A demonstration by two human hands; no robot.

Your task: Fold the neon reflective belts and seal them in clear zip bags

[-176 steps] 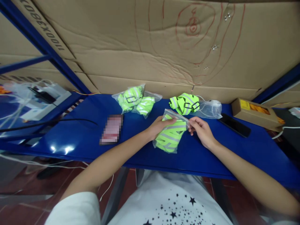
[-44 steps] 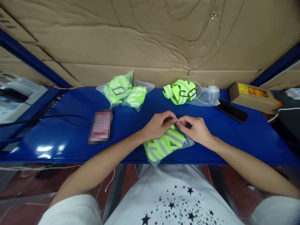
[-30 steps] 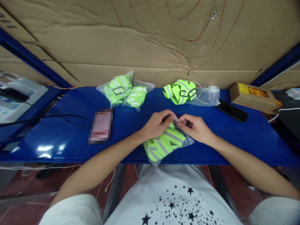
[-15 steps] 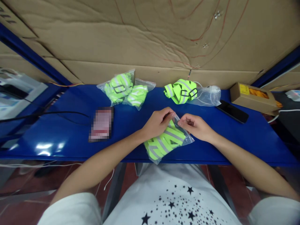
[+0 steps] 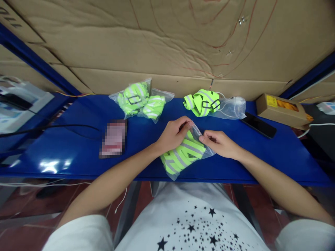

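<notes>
A clear plastic bag (image 5: 183, 157) holding a folded neon-yellow reflective vest lies near the front edge of the blue table (image 5: 78, 146). My left hand (image 5: 173, 134) pinches the bag's top edge at its left end. My right hand (image 5: 218, 143) pinches the same edge further right, fingers closed on the plastic. Both hands rest just above the table, close together.
Two bagged vests (image 5: 142, 101) lie at the back left. A loose folded vest (image 5: 202, 102) sits beside an empty clear bag (image 5: 231, 107) at the back centre. A phone (image 5: 113, 138) lies left, a black phone (image 5: 259, 124) and a cardboard box (image 5: 281, 109) right. Cardboard lines the wall behind.
My hands, which met at the middle of the bag's top edge, have drawn apart along it, the right hand sliding to the right. The bag has stayed in place.
</notes>
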